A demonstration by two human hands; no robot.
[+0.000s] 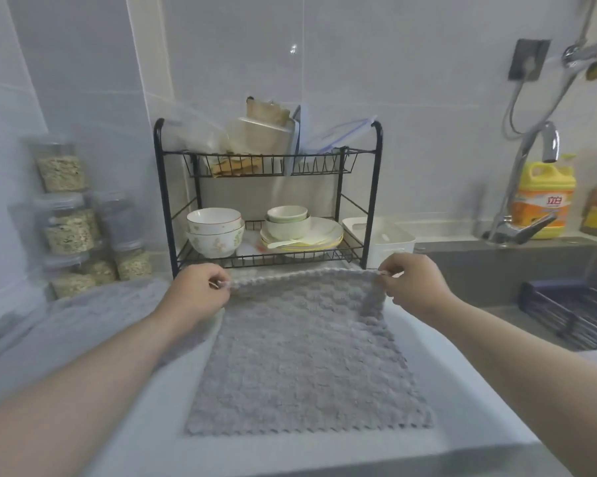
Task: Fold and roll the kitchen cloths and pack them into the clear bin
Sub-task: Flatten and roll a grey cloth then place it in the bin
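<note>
A grey fluffy kitchen cloth [304, 356] lies spread flat on the white counter [455, 401] in front of me. My left hand [197, 292] pinches its far left corner. My right hand [414, 282] pinches its far right corner, and that corner is lifted a little off the counter. More grey cloths [94, 315] lie in a loose heap to the left, partly under my left forearm. I cannot pick out a clear bin in this view.
A black two-tier dish rack [269, 197] with bowls and plates stands just behind the cloth. Clear jars [70, 228] are stacked at the left wall. A white tub [383, 239], the sink [517, 270], a tap [527, 187] and a yellow detergent bottle [544, 197] are on the right.
</note>
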